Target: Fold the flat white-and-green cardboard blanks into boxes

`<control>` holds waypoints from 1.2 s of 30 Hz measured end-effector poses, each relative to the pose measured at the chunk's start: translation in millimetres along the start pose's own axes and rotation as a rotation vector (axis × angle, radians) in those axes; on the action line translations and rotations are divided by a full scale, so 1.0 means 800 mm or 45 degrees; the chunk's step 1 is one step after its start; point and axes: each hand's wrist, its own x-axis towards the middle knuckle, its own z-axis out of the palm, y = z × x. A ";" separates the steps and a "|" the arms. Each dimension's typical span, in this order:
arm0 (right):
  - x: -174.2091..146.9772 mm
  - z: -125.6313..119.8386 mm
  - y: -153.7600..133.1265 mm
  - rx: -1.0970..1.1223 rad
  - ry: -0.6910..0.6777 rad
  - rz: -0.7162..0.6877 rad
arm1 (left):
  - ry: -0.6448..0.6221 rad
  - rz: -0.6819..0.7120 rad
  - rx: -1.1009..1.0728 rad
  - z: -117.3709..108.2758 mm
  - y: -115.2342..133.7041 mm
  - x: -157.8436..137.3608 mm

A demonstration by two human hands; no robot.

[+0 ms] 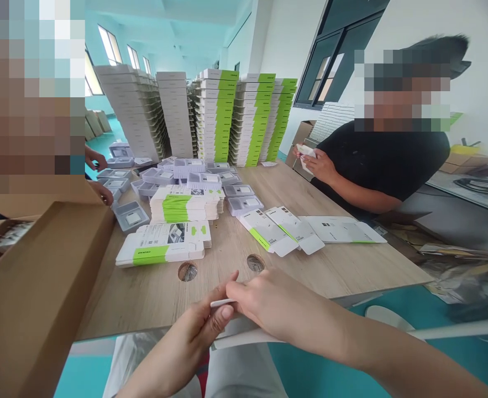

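**Reader:** Which object occupies the foreground?

**Author:** A white carton [244, 338] of thin, smooth board, largely hidden by the fingers. A narrow flap [222, 303], pale and round-ended, projects above it.

**Reader:** How are the hands disposed?

**Author:** The left hand [198, 326] is closed on the white carton, its thumb just below the flap. The right hand [271, 301] arches over the carton, fingers bent and touching; its fingertips are concealed, so whether it grips cannot be told.

**Reader:** Where does the carton lie relative to them?

**Author:** Between the two, beneath the right palm and beside the left thumb, at the near edge of the tabletop [222, 265], above the person's light trousers [241, 370].

**Reader:** And the surrounding materials?

**Author:** The tabletop is grained, pale wood pierced by two round holes [188, 271]. Beyond lie stacked flat cartons [150, 255], white with green bands; to their right, flattened cartons [266, 229] with tapered flaps. Farther back are lilac plastic trays [244, 203], rectangular and recessed, before tall towers of boxes [219, 116]. A matte brown cardboard box [40, 287] stands at left.
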 end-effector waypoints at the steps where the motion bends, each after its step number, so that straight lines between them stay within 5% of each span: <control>1: -0.002 -0.003 0.001 0.051 -0.011 0.048 | 0.058 0.020 0.032 0.005 0.003 -0.002; 8: -0.039 -0.022 0.001 0.353 0.264 0.478 | 0.594 0.329 0.439 0.023 0.034 -0.038; 15: -0.035 0.002 0.012 -0.091 1.014 0.335 | 0.642 0.387 0.500 0.011 0.048 0.007; 17: -0.032 0.005 0.019 -0.165 1.107 0.228 | 0.597 0.357 0.421 0.007 0.044 0.023; 23: -0.027 0.001 0.041 -0.072 0.962 -0.040 | 0.405 0.379 0.223 -0.013 0.034 0.051; 27: -0.020 -0.002 0.051 0.353 0.946 0.056 | 0.314 0.338 0.049 -0.016 0.046 0.063; 30: -0.014 -0.004 0.053 0.407 0.837 0.141 | 0.144 0.227 0.067 -0.017 0.058 0.075; 36: -0.010 0.007 0.059 0.383 0.735 0.100 | 0.380 0.121 0.252 -0.012 0.061 0.088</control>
